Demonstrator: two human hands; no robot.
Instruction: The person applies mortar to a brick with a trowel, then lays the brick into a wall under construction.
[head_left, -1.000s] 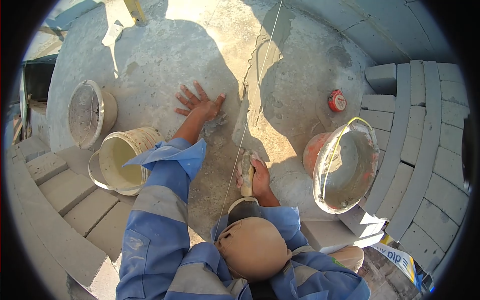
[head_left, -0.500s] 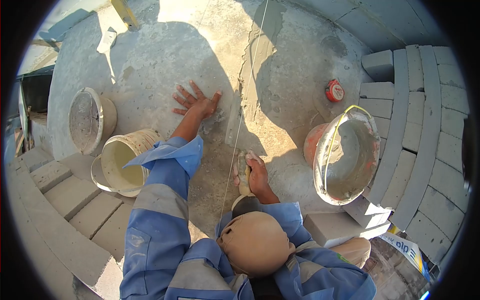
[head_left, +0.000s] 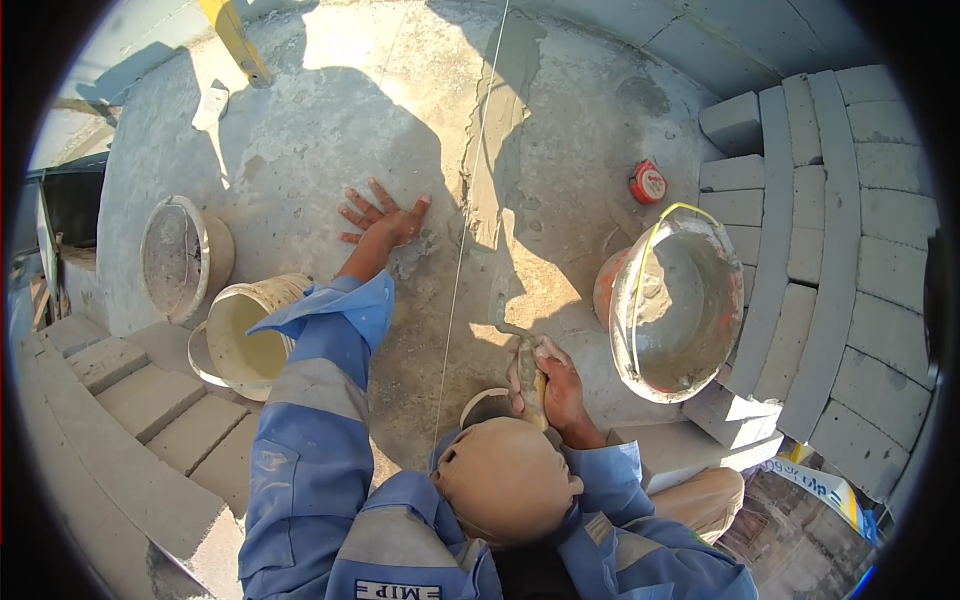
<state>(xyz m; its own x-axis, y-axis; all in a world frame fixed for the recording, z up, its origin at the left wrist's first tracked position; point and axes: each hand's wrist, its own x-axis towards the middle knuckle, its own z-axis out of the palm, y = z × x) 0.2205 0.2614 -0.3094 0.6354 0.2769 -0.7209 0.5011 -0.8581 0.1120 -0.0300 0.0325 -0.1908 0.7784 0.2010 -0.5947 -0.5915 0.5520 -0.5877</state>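
Note:
My left hand (head_left: 392,225) lies flat on the concrete floor (head_left: 330,140), fingers spread, bearing on it with the arm straight. My right hand (head_left: 560,385) is wrapped round the mortar-smeared handle of a trowel (head_left: 529,375), close in front of my cap. The trowel's bent metal neck shows beyond the fist; its blade is hard to tell from the grey floor. Ahead of it runs a strip of wet mortar (head_left: 492,190), partly in sunlight. A taut white string (head_left: 462,245) stretches lengthwise between my two hands, alongside the strip.
At right stand a mortar bucket (head_left: 622,325) with a yellow handle, a red tape measure (head_left: 648,183) and stacked grey blocks (head_left: 885,210). Two buckets, one pale (head_left: 275,290) and one grey-rimmed (head_left: 217,250), stand at left near more blocks (head_left: 150,400). A yellow bar (head_left: 235,40) rises behind.
My right hand has moved right and back toward my body with the trowel. My left hand stays planted on the floor; the whole view has shifted slightly.

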